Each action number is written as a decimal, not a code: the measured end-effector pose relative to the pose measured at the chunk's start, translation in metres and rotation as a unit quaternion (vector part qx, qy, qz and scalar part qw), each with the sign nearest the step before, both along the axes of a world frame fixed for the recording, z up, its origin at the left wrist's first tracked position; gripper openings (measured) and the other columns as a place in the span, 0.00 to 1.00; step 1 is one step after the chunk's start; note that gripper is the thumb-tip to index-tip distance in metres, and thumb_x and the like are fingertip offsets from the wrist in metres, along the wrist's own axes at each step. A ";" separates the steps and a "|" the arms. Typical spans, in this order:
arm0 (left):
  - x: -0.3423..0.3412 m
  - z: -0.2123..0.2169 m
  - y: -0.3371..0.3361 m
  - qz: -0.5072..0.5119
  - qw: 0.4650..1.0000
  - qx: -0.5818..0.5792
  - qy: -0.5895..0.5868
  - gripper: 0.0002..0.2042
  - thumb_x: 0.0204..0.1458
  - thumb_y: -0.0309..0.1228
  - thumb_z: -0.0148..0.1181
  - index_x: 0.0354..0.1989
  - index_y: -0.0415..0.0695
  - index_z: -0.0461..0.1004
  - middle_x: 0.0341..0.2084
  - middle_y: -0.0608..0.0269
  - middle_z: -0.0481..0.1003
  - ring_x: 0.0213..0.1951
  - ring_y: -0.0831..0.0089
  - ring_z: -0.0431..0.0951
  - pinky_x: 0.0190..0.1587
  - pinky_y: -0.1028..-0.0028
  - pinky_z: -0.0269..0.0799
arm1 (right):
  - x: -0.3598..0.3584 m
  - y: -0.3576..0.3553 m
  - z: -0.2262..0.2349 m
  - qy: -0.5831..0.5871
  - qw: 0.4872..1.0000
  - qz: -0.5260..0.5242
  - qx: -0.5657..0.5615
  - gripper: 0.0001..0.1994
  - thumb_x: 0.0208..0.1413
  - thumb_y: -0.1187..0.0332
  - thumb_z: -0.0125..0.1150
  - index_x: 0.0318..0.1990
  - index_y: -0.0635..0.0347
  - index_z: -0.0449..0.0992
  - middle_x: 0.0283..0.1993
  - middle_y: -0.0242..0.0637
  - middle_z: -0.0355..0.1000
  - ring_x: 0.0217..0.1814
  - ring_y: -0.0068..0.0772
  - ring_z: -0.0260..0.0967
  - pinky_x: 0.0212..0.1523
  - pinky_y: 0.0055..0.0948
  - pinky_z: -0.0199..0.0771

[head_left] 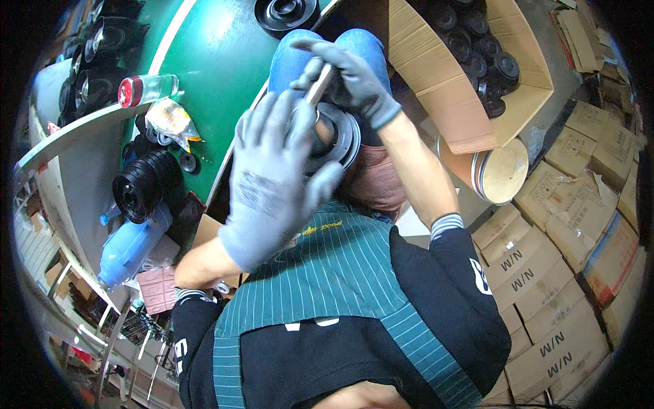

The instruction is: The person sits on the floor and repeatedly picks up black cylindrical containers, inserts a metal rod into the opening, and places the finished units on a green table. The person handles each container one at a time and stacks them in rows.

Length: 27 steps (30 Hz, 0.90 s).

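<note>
My left hand (272,174), in a grey glove, is cupped around a round black and silver disc-shaped part (338,136) held over my lap. My right hand (351,78), also gloved, grips a short metal rod (319,85) whose end points down toward the middle of that part. My green striped apron (327,273) and blue jeans (361,44) lie below the hands.
An open cardboard box (436,75) of several black round parts stands on the right, with a cardboard drum (501,170) below it. Stacked cartons (545,273) fill the far right. At left, a green table (218,61) carries a bottle (146,88), black parts (143,184) and a blue jug (129,245).
</note>
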State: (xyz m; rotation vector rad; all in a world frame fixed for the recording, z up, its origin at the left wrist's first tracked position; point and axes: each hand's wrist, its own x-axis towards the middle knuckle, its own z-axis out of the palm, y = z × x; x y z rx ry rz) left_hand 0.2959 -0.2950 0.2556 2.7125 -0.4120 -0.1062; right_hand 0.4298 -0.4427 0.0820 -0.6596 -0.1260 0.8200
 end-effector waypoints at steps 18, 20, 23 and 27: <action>0.052 -0.089 0.069 0.060 0.878 -0.400 0.256 0.27 0.76 0.48 0.40 0.57 0.39 0.82 0.42 0.60 0.84 0.43 0.73 0.82 0.49 0.73 0.76 | -0.071 -0.069 0.065 -0.269 0.960 -0.039 0.071 0.17 0.56 0.61 0.55 0.31 0.64 0.87 0.24 0.39 0.77 0.44 0.44 0.75 0.77 0.62 0.59; 0.069 -0.100 0.070 0.058 0.827 -0.435 0.351 0.29 0.76 0.51 0.40 0.51 0.41 0.84 0.33 0.64 0.82 0.33 0.78 0.79 0.38 0.76 0.74 | -0.068 -0.080 0.087 -0.395 0.915 0.013 -0.081 0.14 0.43 0.61 0.58 0.27 0.56 0.88 0.18 0.31 0.70 0.38 0.40 0.71 0.75 0.59 0.64; 0.087 -0.118 0.061 0.020 0.827 -0.438 0.352 0.32 0.77 0.54 0.38 0.43 0.43 0.88 0.22 0.70 0.79 0.22 0.84 0.73 0.24 0.79 0.66 | -0.066 -0.079 0.108 -0.540 0.816 0.083 -0.190 0.08 0.32 0.66 0.59 0.22 0.52 0.83 0.16 0.30 0.63 0.38 0.43 0.72 0.74 0.62 0.67; 0.111 -0.132 0.053 0.009 0.801 -0.411 0.435 0.32 0.77 0.52 0.43 0.37 0.35 0.85 0.26 0.63 0.81 0.26 0.78 0.76 0.32 0.74 0.76 | -0.066 -0.060 0.124 -0.638 0.727 0.176 -0.185 0.10 0.27 0.65 0.61 0.13 0.54 0.64 0.13 0.34 0.61 0.24 0.42 0.63 0.66 0.55 0.77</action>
